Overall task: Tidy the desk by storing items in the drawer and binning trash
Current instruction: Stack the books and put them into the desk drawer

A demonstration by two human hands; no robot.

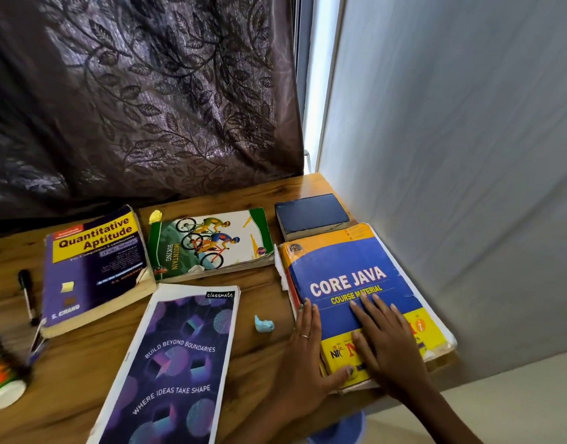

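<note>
A blue and yellow Core Java book [349, 264] lies on top of a stack at the right end of the wooden desk [263, 293]. My right hand [380, 331] lies flat on its cover with fingers straight. My left hand [304, 357] rests against the stack's left edge, fingers straight along the spines and thumb at the near corner. A crumpled blue paper scrap [263, 324] lies just left of my left hand. A crumpled yellow scrap [155, 216] sits at the back beside the Mountain Biking notebook [208, 241].
A Quantitative Aptitude book [96, 267] and a purple classmate notebook [176, 363] lie to the left. A dark blue book [311, 214] sits behind the stack. A black marker [27, 294] and a white-capped container [6, 389] lie at far left. A wall runs along the right; a curtain hangs behind.
</note>
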